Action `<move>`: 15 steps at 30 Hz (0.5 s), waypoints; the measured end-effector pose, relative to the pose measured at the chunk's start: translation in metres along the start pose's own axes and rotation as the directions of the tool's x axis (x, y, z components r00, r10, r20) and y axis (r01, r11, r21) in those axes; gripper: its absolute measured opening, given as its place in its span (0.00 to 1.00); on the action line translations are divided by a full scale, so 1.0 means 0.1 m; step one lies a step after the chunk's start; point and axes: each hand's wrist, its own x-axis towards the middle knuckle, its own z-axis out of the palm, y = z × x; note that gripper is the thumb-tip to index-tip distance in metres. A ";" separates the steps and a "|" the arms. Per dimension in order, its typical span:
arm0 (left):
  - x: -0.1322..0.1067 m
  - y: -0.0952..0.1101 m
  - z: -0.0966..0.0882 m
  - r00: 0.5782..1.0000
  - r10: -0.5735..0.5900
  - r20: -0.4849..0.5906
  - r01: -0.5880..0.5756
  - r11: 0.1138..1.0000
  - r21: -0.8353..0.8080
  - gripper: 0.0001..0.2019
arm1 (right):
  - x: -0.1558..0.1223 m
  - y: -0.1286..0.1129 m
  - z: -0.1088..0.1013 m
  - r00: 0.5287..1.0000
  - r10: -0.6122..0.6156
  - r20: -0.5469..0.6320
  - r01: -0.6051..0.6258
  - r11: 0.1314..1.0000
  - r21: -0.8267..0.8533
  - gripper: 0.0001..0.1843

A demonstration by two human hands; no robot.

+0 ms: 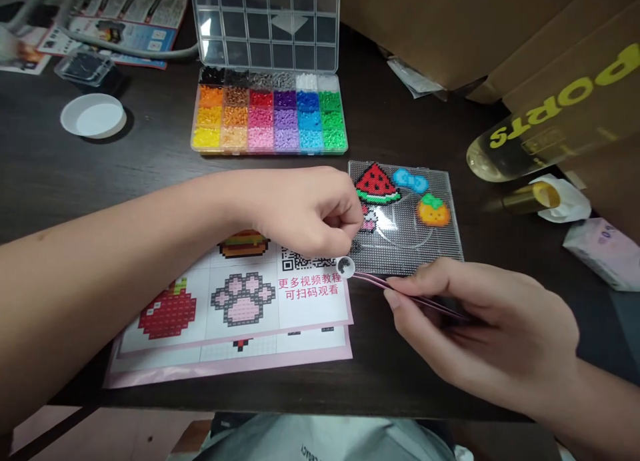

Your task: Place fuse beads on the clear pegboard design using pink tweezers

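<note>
My left hand (305,211) is curled closed over the left edge of a clear pegboard (440,244), pinching a small round clear cap (345,267) at its fingertips. My right hand (480,328) pinches pink tweezers (400,291), whose tips point left at that cap. On the pegboard sit bead designs: a watermelon slice (377,184), a blue bow (411,180), an orange fruit (433,210) and a partly hidden pink and white figure (369,220). A pattern sheet (240,301) with an apple, paw and burger lies under my left forearm.
An open bead organiser (269,118) with coloured beads stands behind the pegboard. A white dish (93,116) and leaflets (120,21) lie far left. Cardboard boxes (550,48), a glass bottle (540,144) and tissues (565,201) crowd the right. The table's front edge (250,401) is close.
</note>
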 end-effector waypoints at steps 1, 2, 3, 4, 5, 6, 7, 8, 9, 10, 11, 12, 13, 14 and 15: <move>0.00 0.00 0.00 1.000 0.000 -0.001 0.000 1.000 0.001 0.09 | 0.01 0.00 0.00 1.000 -0.001 -0.002 0.001 1.000 -0.003 0.09; 0.00 0.00 0.00 1.000 0.002 -0.003 -0.002 1.000 0.001 0.10 | 0.02 0.00 0.01 1.000 -0.003 0.002 0.003 1.000 -0.008 0.09; 0.00 0.00 0.00 1.000 0.005 -0.004 -0.005 1.000 0.001 0.10 | 0.03 -0.01 0.01 1.000 -0.004 0.002 0.004 1.000 -0.014 0.10; 0.00 0.00 0.00 1.000 0.008 -0.004 -0.008 1.000 0.001 0.10 | 0.04 -0.01 0.01 1.000 -0.007 0.002 0.007 1.000 -0.019 0.10; 0.00 0.00 0.00 1.000 0.010 -0.005 -0.010 1.000 0.002 0.10 | 0.06 -0.02 0.02 1.000 -0.008 0.001 0.008 1.000 -0.023 0.10; 0.00 0.00 0.00 1.000 0.012 -0.006 -0.012 1.000 0.004 0.10 | 0.06 -0.03 0.01 1.000 -0.004 0.007 0.004 1.000 -0.028 0.10; 0.00 0.00 0.00 1.000 0.012 -0.007 -0.012 1.000 0.005 0.10 | 0.06 -0.03 0.01 1.000 0.002 0.008 -0.002 0.999 -0.032 0.10; 0.00 0.00 0.00 1.000 0.009 -0.009 -0.009 1.000 0.006 0.10 | 0.05 -0.03 0.01 1.000 0.003 0.009 -0.002 0.999 -0.033 0.10; 0.00 0.00 0.00 1.000 0.008 -0.013 -0.008 1.000 0.006 0.10 | 0.04 -0.02 0.00 1.000 0.006 0.013 -0.005 0.999 -0.035 0.10; 0.00 0.01 0.00 1.000 0.010 -0.017 -0.010 1.000 0.008 0.10 | 0.01 -0.01 -0.01 1.000 0.009 0.017 -0.008 0.999 -0.037 0.09; 0.00 0.01 0.00 1.000 0.012 -0.018 -0.012 1.000 0.012 0.10 | -0.02 0.02 -0.02 1.000 0.013 0.015 -0.012 0.999 -0.044 0.07; 0.00 0.01 0.01 1.000 0.020 -0.020 -0.020 1.000 0.014 0.10 | -0.06 0.04 -0.03 1.000 0.023 0.007 -0.022 0.998 -0.055 0.06; 0.00 0.01 0.01 0.999 0.033 -0.020 -0.032 0.999 0.016 0.11 | -0.09 0.07 -0.04 0.999 0.032 -0.006 -0.033 0.997 -0.072 0.04; -0.01 0.01 0.01 0.999 0.046 -0.019 -0.045 0.999 0.014 0.12 | -0.12 0.10 -0.04 0.998 0.054 -0.014 -0.055 0.994 -0.099 0.04; -0.01 0.00 0.02 0.997 0.070 -0.030 -0.070 0.998 0.007 0.13 | -0.14 0.13 -0.04 0.997 0.074 -0.021 -0.076 0.989 -0.126 0.04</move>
